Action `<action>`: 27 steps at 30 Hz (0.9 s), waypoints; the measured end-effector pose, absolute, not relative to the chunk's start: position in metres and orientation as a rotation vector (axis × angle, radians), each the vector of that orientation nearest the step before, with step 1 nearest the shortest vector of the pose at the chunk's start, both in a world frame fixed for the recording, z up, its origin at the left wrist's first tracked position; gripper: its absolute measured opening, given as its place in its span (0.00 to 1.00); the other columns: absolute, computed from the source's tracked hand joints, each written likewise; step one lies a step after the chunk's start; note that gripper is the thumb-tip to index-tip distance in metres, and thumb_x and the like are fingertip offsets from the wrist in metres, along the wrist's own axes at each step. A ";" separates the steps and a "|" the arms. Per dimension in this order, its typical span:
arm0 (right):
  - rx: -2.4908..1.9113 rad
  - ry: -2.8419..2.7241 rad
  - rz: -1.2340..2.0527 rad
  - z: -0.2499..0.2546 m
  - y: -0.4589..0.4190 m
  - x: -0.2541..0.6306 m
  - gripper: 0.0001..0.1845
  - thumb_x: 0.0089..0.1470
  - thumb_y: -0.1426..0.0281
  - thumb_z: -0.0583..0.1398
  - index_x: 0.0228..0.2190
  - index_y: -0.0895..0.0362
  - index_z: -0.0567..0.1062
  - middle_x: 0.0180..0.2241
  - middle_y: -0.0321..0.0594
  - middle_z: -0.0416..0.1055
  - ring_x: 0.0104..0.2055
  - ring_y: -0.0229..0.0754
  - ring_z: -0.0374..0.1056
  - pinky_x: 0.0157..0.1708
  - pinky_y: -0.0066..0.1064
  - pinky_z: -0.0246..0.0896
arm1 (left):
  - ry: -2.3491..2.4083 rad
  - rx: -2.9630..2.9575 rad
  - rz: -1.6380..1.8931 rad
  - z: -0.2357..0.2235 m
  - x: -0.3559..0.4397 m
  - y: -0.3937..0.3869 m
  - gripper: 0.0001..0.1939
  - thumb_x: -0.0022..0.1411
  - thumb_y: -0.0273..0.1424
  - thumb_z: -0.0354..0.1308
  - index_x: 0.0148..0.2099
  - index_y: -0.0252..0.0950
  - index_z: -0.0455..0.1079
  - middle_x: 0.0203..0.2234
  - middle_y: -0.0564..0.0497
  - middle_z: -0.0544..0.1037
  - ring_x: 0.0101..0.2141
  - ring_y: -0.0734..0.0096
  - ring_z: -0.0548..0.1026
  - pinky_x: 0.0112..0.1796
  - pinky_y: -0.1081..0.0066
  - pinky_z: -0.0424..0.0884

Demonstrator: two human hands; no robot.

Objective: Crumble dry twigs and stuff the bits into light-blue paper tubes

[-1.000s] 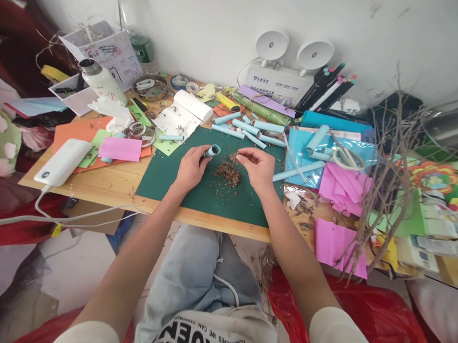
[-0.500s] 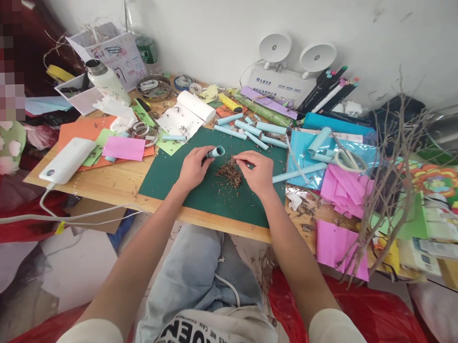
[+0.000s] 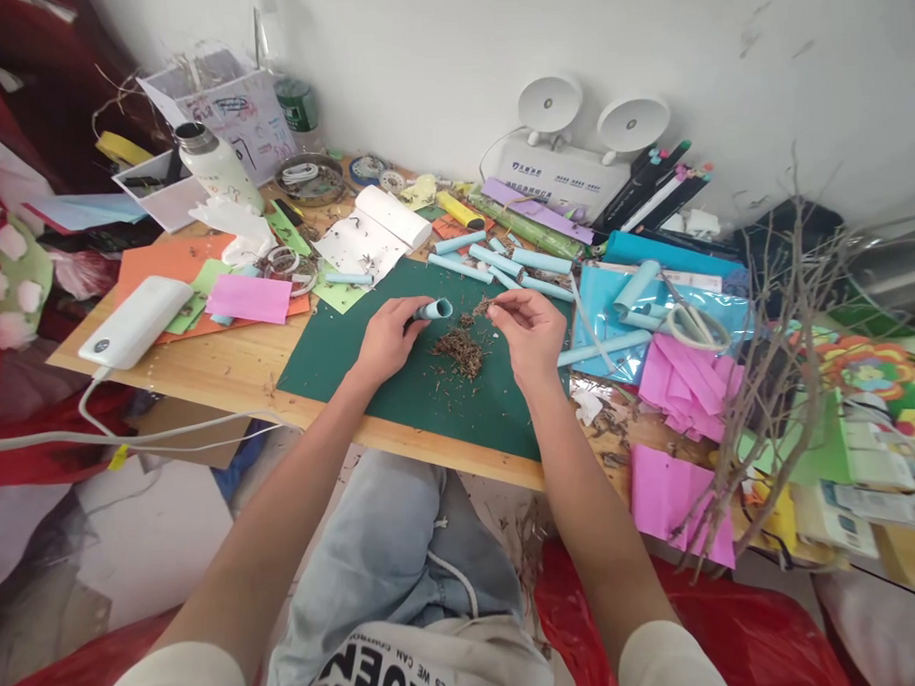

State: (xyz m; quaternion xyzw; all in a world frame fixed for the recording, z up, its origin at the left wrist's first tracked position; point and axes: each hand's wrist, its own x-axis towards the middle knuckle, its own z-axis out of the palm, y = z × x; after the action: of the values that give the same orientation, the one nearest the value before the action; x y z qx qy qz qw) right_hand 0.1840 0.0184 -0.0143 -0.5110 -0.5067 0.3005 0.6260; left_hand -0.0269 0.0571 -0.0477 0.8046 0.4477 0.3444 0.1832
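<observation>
My left hand (image 3: 388, 337) is closed around a short light-blue paper tube (image 3: 435, 309), its round opening facing right. Over the right part of the dark green cutting mat (image 3: 497, 417), my right hand (image 3: 530, 330) pinches a small tuft of dry brown plant bits (image 3: 483, 306) between thumb and fingertips. Between the hands lies a loose pile of brown crumbled plant scraps (image 3: 462, 353), with a few stray crumbs around it. Several more light-blue paper tubes (image 3: 541, 261) lie along the mat's far edge.
A white power bank (image 3: 135, 319) and pink paper (image 3: 250, 298) lie to the left, near a white bottle (image 3: 218, 166). Scissors (image 3: 697, 325) rest on blue packaging (image 3: 592, 318) at right. Bare twigs (image 3: 782, 402) stick up at far right, and an emergency light (image 3: 561, 174) stands against the wall.
My right hand has moved right and slightly up from the pile's edge, and a tuft of plant bits now shows at its fingertips. My left hand with the tube has hardly moved.
</observation>
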 end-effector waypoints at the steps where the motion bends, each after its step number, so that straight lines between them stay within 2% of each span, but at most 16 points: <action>1: -1.164 -1.195 0.666 -0.010 0.017 0.181 0.07 0.49 0.67 0.66 0.32 0.54 0.75 0.29 0.36 0.76 0.33 0.39 0.74 0.36 0.33 0.72 | 1.254 2.270 0.981 -0.048 -0.027 0.057 0.15 0.68 0.30 0.53 0.54 0.39 0.71 0.48 0.47 0.79 0.48 0.60 0.73 0.50 0.61 0.70; 5: -1.218 -1.404 0.484 0.011 0.012 0.169 0.03 0.55 0.68 0.62 0.33 0.54 0.75 0.33 0.37 0.77 0.36 0.39 0.74 0.39 0.33 0.72 | 1.240 2.269 1.002 -0.048 -0.028 0.057 0.15 0.67 0.30 0.54 0.54 0.39 0.71 0.47 0.47 0.79 0.48 0.61 0.74 0.50 0.62 0.70; 11: -1.251 -1.595 0.300 0.012 0.012 0.158 0.03 0.58 0.68 0.60 0.33 0.53 0.75 0.34 0.37 0.78 0.33 0.39 0.72 0.38 0.34 0.71 | 1.233 2.281 1.020 -0.050 -0.028 0.058 0.14 0.67 0.31 0.55 0.54 0.39 0.72 0.46 0.46 0.79 0.47 0.61 0.74 0.49 0.62 0.70; 17: -1.178 -1.653 0.293 -0.006 0.018 0.154 0.07 0.61 0.68 0.58 0.31 0.53 0.75 0.37 0.41 0.77 0.39 0.42 0.73 0.40 0.36 0.71 | 1.218 2.271 1.042 -0.053 -0.028 0.059 0.14 0.66 0.30 0.56 0.54 0.39 0.72 0.46 0.47 0.79 0.47 0.62 0.74 0.49 0.62 0.70; 20: -1.166 -1.652 0.315 -0.008 0.020 0.154 0.06 0.60 0.66 0.60 0.31 0.52 0.76 0.40 0.42 0.74 0.41 0.43 0.72 0.37 0.35 0.72 | 1.224 2.261 1.042 -0.053 -0.028 0.059 0.14 0.66 0.30 0.56 0.53 0.39 0.72 0.46 0.47 0.79 0.46 0.62 0.74 0.48 0.63 0.71; 23: -1.187 -1.581 0.311 -0.008 0.019 0.155 0.05 0.58 0.64 0.63 0.33 0.52 0.76 0.40 0.41 0.71 0.37 0.41 0.70 0.33 0.34 0.72 | 1.235 2.253 1.036 -0.052 -0.028 0.059 0.14 0.66 0.30 0.56 0.54 0.39 0.72 0.46 0.47 0.79 0.46 0.62 0.75 0.48 0.62 0.71; 27: -1.190 -1.599 0.315 -0.010 0.016 0.157 0.06 0.59 0.63 0.61 0.35 0.52 0.76 0.39 0.41 0.69 0.34 0.39 0.69 0.34 0.35 0.72 | 1.237 2.257 1.025 -0.050 -0.027 0.058 0.14 0.66 0.30 0.55 0.53 0.39 0.72 0.46 0.47 0.79 0.47 0.62 0.74 0.49 0.61 0.71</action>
State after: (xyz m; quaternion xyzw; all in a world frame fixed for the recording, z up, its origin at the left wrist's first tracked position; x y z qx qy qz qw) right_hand 0.1574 0.0160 -0.0097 -0.4989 -0.6707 0.1322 0.5327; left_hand -0.0274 0.0580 -0.0495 0.8007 0.4387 0.3637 0.1844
